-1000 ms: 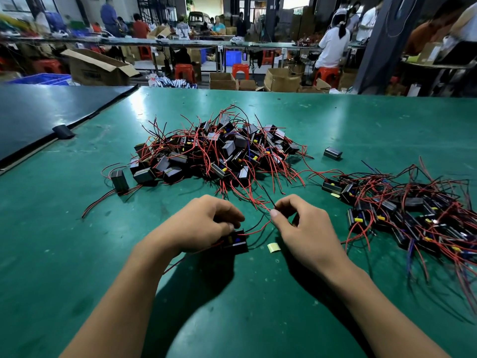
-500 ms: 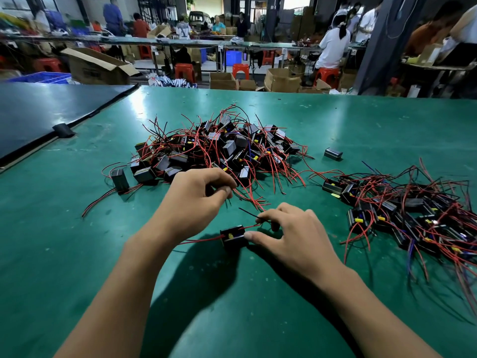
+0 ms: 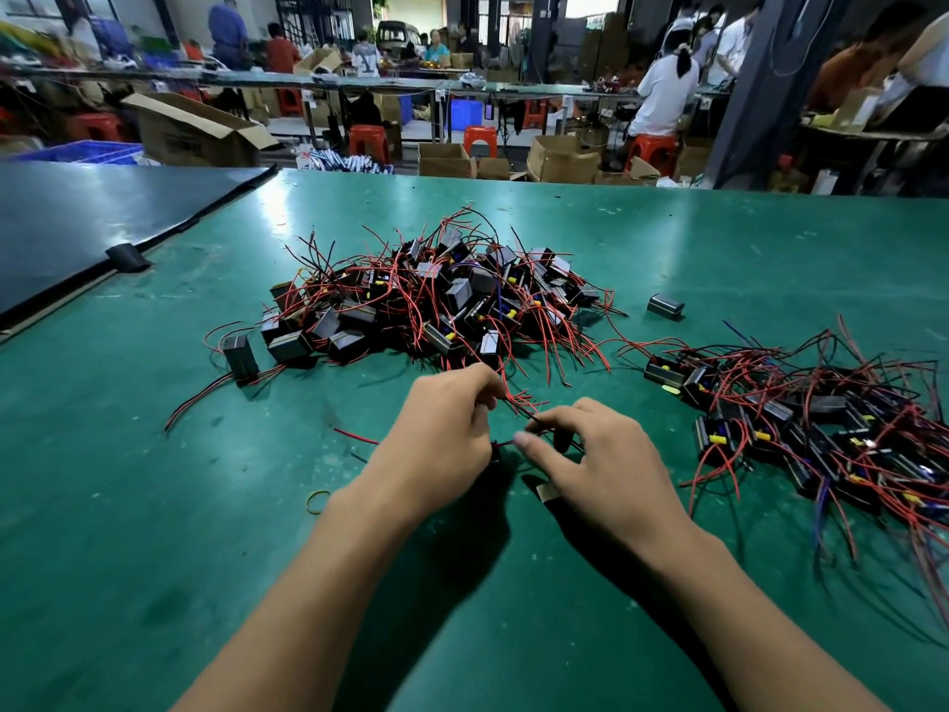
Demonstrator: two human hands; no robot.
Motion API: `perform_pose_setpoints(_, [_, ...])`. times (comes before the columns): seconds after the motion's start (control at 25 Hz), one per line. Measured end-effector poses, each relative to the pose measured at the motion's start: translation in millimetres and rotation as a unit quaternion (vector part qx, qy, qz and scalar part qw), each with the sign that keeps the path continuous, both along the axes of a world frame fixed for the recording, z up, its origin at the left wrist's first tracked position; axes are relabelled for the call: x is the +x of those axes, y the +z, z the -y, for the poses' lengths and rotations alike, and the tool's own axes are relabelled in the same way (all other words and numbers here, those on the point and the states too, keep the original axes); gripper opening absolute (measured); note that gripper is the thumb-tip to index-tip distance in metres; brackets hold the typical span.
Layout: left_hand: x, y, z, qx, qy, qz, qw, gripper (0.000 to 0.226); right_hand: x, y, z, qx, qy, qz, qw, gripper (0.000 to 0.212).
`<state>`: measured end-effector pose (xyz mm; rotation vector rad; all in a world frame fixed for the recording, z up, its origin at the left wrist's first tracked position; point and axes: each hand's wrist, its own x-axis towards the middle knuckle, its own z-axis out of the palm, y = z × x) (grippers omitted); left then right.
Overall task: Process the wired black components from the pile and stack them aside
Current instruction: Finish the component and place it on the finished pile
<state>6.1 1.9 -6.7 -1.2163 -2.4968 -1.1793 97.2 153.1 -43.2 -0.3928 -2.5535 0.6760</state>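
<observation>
Black component [image 3: 496,451] between fingers [image 3: 552,414] of left hand [image 3: 441,444] and right hand [image 3: 606,470]

Overhead light falls brightly on the green mat-topped worktable [image 3: 744,259], leaving pale glare streaks near its far edge and on the dark blue glossy board [image 3: 77,223] at the left. The left hand [image 3: 441,439] and right hand [image 3: 606,470] throw dark, soft-edged shadows beneath them. Wide-angle distortion bends the table edges. The dimmer background hall [image 3: 513,69] is blurred, with blown-out daylight at its far openings.
</observation>
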Motion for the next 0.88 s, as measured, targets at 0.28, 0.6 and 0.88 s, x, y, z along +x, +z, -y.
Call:
perform_pose_setpoints(0.28, [8, -17, -14, -0.049, -0.006, 0.082, 0.995, 0.009, -2, -4, -7, -0.100, -0.015, -0.066, 0.993, 0.014])
perform_pose_setpoints(0.6, [4, -9, -9, -0.154, 0.000, 0.137, 0.978, 0.026, 1, 3, -6, -0.198, 0.023, -0.093, 0.976, 0.015])
perform_pose_setpoints(0.88, [5, -14, -11, -0.097, 0.010, 0.170, 0.981, 0.024, 3, 6, -4, -0.192, 0.051, -0.091, 0.976, 0.017])
